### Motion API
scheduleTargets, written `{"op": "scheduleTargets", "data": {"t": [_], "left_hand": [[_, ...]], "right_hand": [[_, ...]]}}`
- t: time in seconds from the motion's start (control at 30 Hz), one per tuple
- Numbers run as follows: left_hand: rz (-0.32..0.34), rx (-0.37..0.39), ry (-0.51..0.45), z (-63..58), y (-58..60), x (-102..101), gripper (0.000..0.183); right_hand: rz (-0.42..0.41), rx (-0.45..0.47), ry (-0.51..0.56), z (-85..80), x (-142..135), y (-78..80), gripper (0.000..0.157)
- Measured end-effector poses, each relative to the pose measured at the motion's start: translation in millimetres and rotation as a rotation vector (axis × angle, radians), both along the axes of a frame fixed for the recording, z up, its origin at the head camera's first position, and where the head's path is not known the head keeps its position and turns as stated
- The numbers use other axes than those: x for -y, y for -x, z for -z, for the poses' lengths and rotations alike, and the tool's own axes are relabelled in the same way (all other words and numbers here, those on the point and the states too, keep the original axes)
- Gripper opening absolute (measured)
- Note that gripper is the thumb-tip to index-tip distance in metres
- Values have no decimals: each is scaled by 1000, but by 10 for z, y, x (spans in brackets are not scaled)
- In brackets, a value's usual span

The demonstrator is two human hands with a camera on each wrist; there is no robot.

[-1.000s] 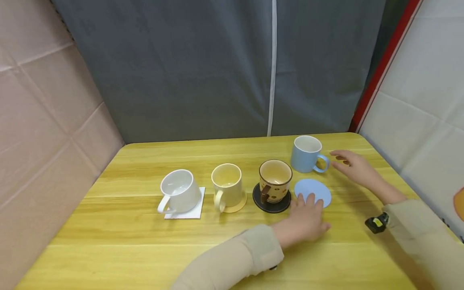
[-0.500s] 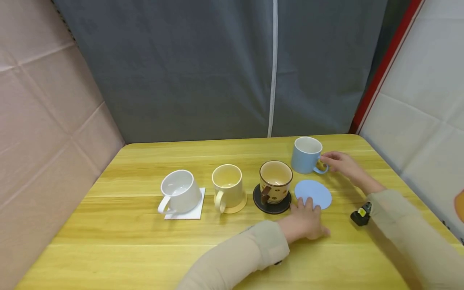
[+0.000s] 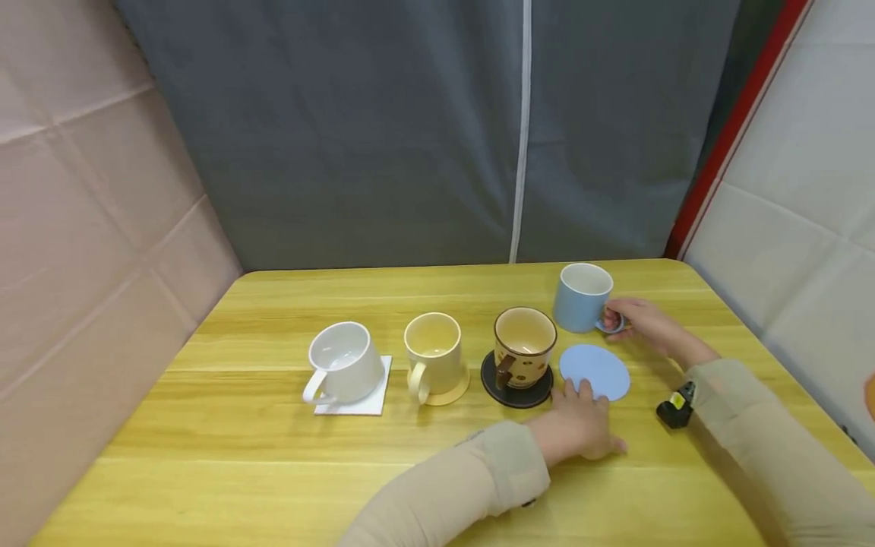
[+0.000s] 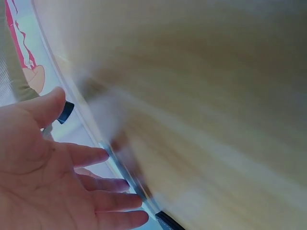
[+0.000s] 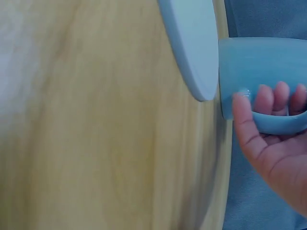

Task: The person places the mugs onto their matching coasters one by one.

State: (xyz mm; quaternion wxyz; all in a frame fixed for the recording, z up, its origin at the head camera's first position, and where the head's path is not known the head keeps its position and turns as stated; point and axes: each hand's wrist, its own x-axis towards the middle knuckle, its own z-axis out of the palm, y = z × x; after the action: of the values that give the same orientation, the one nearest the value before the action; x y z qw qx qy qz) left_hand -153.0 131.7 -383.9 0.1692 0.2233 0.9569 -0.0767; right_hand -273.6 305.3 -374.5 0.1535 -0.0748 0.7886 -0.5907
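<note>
My right hand (image 3: 645, 325) has its fingers through the handle of a light blue mug (image 3: 577, 308) at the table's back right; the right wrist view shows those fingers curled round the handle, the thumb along the mug's side (image 5: 259, 62). In front of this mug lies a round pale blue coaster (image 3: 595, 365). At the coaster's near edge rest the fingertips of my left hand (image 3: 577, 427), fingers extended and spread. Seen from the left wrist, the fingertips reach the thin coaster's edge (image 4: 122, 167).
A spotted brown-rimmed mug (image 3: 525, 342) stands on a black coaster (image 3: 516, 396), close left of the blue one. Further left are a cream mug (image 3: 434, 353) on a yellow coaster (image 3: 451, 391) and a white cup (image 3: 345, 365) on a square white coaster (image 3: 369, 405). A grey curtain (image 3: 342, 152) hangs behind.
My right hand has moved left from beside the blue mug and taken hold of its handle. The left hand stays at the blue coaster. The head view has shifted slightly.
</note>
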Motion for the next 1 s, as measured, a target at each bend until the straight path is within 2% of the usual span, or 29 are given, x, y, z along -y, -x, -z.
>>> {"op": "scheduleTargets", "data": {"t": [0.3, 0.57, 0.63, 0.7, 0.8, 0.83, 1.0], "left_hand": [[23, -25, 33, 4, -22, -3, 66], [26, -40, 30, -4, -21, 12, 66], [24, -39, 28, -4, -19, 13, 66], [21, -34, 24, -3, -18, 13, 66], [20, -28, 30, 6, -15, 9, 66], [18, -26, 29, 8, -13, 8, 66], [12, -14, 39, 7, -6, 4, 66]], "right_hand": [[-65, 108, 130, 53, 12, 76, 33], [-26, 70, 318, 146, 87, 65, 35], [-46, 54, 379, 182, 82, 75, 35], [-38, 48, 391, 190, 94, 67, 35], [26, 60, 377, 184, 119, 57, 36], [71, 69, 337, 153, 148, 29, 36], [133, 110, 314, 101, 186, 14, 38]]}}
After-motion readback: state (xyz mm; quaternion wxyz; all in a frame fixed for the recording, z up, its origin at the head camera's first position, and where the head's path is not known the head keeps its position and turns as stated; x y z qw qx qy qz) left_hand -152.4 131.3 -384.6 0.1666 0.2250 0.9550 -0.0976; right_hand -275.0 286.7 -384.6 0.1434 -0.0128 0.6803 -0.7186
